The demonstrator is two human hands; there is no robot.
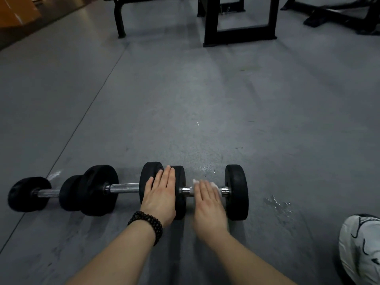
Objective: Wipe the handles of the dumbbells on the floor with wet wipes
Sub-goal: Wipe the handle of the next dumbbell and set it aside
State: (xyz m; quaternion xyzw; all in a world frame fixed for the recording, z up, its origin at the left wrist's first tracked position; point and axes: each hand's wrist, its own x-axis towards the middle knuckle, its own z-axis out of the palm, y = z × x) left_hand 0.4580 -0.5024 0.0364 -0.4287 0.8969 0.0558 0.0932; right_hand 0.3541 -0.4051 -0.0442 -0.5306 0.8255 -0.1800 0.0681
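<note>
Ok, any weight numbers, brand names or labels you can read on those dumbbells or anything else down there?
None readable.
Black round weight plates: no numbers or lettering show; they are too dark to tell.
White and black sneaker: black curved markings, no legible word.
Crumpled white wet wipe under the right hand: blurred, no print visible.
Orange box at the far left: no text visible.

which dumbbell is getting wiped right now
The rightmost dumbbell: the right hand presses a white wipe on its handle. The other two handles are bare.
</note>
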